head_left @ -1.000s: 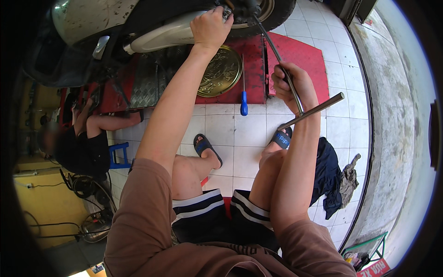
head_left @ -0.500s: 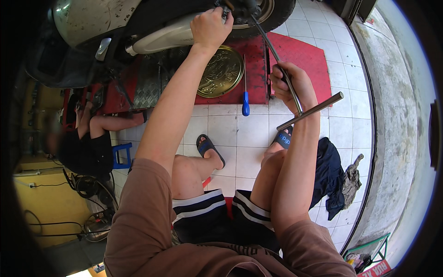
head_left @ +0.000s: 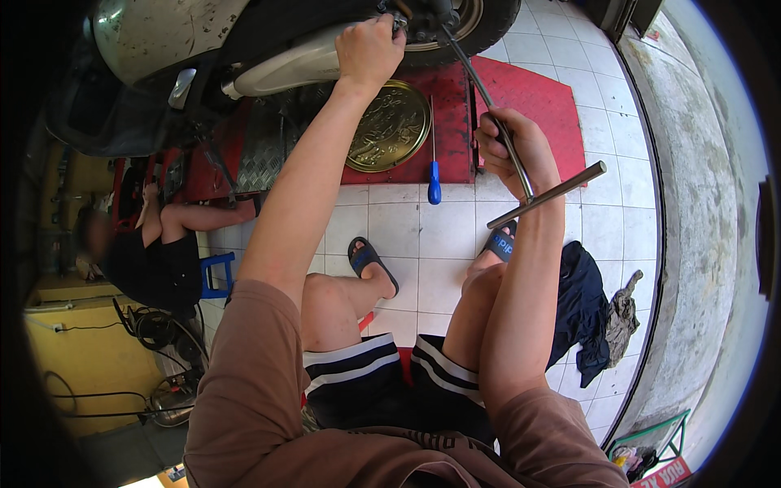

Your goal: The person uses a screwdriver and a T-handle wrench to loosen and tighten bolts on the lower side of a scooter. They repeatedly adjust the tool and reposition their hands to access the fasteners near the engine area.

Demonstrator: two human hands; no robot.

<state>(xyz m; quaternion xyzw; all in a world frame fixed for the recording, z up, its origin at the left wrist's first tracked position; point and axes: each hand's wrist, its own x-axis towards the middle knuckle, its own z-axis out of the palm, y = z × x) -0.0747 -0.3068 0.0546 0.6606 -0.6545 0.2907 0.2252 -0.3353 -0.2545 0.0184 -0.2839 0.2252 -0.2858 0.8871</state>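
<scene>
Closed around the shaft of a long steel T-handle wrench [head_left: 480, 80] is my right hand [head_left: 516, 151]. The wrench's crossbar lies over my right wrist, and its far end meets the scooter [head_left: 175, 41] beside the rear wheel [head_left: 498, 24]. My left hand [head_left: 371, 50] is up at the scooter's rear, above the end of the pale exhaust muffler [head_left: 286, 67]. Its fingers are curled at a small dark metal part; what they grip is hidden. Below the muffler, a round gold embossed tray [head_left: 392, 126] and a blue-handled screwdriver [head_left: 434, 183] lie on the red lift platform [head_left: 529, 114].
A person in black [head_left: 154, 264] sits at the left near a blue stool [head_left: 217, 275]. A compressor-like machine [head_left: 167, 350] stands by the yellow wall. Dark cloth [head_left: 579, 309] and a crumpled rag [head_left: 622, 317] lie on the white tiles, right of my leg. A concrete ramp [head_left: 675, 203] runs along the right.
My left hand has shifted very slightly left at the scooter's rear. The wrench and my right hand look the same. The seated person's arm and head have moved a little.
</scene>
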